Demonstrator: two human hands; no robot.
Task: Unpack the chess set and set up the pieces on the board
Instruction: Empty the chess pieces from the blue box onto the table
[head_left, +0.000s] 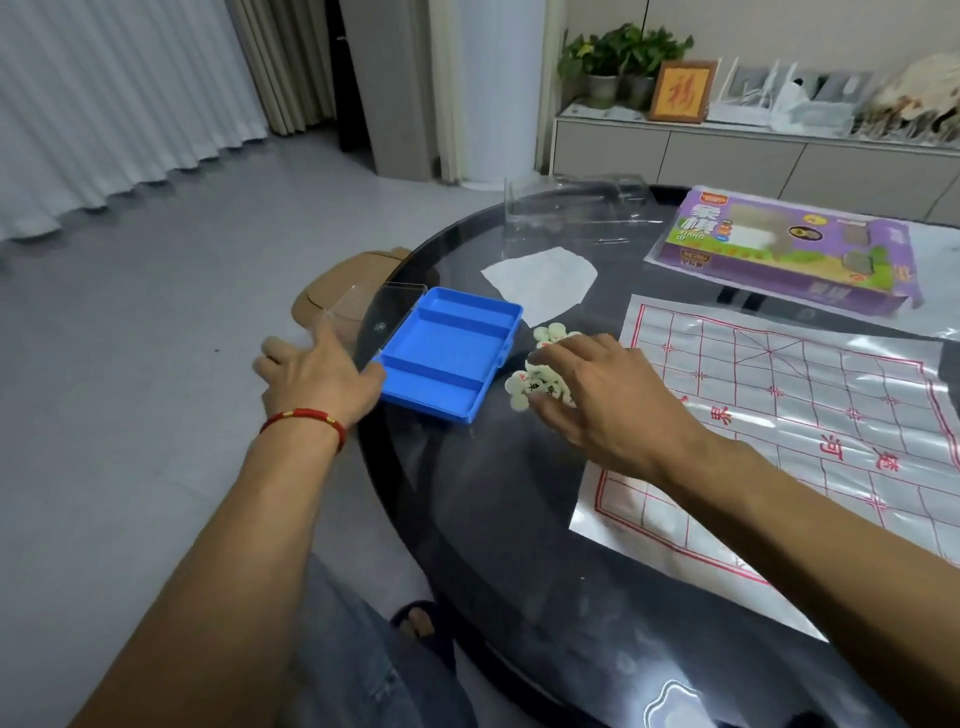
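Your right hand (597, 395) rests spread over the heap of pale xiangqi pieces (540, 382), its grip wide with fingertips touching them. Just left of that grip sits the blue tray (452, 358), compartments bare; your left hand (317, 374) lies flat at its clear lid (363, 317), grip loose, holding nothing. Right of the pieces lies the plastic board sheet (779, 431), the purple box (789, 249) beyond it. The dark round glass bench (493, 519) stands on grey floor tiles (156, 364), curtains (104, 93) and a low cabinet (727, 156) behind.
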